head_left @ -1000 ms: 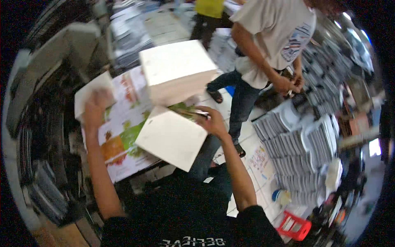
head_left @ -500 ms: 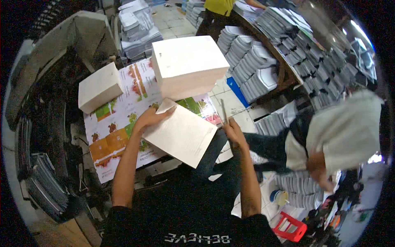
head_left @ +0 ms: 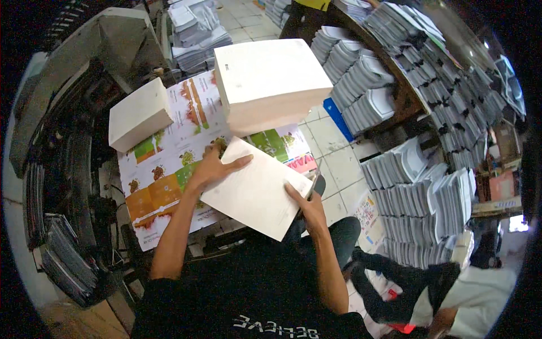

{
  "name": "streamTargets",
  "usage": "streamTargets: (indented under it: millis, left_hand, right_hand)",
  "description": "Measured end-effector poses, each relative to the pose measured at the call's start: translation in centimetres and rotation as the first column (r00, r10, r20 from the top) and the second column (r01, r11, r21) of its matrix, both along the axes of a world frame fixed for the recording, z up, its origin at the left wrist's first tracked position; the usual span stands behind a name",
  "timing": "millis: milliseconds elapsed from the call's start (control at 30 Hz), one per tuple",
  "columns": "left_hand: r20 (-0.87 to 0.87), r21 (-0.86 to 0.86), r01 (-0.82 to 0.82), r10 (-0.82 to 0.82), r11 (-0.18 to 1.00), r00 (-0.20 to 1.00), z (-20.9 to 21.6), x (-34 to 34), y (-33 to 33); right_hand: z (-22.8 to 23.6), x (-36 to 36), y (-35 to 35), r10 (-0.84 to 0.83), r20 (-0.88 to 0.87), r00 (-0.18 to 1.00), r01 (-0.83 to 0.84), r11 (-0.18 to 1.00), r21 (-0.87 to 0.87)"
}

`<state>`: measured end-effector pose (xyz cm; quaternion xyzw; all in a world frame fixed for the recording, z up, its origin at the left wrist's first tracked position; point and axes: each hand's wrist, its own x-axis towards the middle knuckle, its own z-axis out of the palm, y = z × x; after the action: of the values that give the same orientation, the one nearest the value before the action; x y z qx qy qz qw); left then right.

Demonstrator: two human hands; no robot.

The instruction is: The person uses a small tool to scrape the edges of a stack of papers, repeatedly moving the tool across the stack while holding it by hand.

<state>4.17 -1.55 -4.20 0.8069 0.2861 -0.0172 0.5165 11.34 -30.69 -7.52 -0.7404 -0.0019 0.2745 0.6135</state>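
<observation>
- Right hand: thumb pressed on the pad at its right side, other fingers hidden; cannot tell whether a thin tool is held too.
- Left hand: gripping the pad's left side, thumb on top.
- Pad: held over the near edge of the worktop, toward its right corner; not yet put down, so likely unfinished.
- Low pile, far left edge; tall pile, far right edge: which is done, which left, cannot be told.

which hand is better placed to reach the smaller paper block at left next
Probably the left hand: it's nearer the smaller paper block, while the right hand is farther off, at the right side of the paper pad.
</observation>
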Motion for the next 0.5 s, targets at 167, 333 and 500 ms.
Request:
streamTargets:
  millis: [167, 333, 500]
  left_hand:
    - [0.197, -0.152, -0.118, 0.147, 0.981, 0.969, 1.1, -5.3, -0.7]
    - [0.676, -0.094, -0.105, 0.141, 0.99, 0.724, 5.1, -10.1, -1.0]
    - [0.456, 0.276, -0.043, -0.092, 0.96, 0.885, 4.0, -12.6, -0.1]
  right_hand:
    - [5.3, -1.3, -0.1, 0.078, 0.052, 0.996, -0.08, 0.996, 0.048]
    - [8.8, 0.9, 0.8, 0.177, 0.431, 0.885, -0.268, 0.95, 0.159]
    - [7.0, 3.2, 2.9, 0.399, 0.411, 0.82, -0.463, 0.884, 0.068]
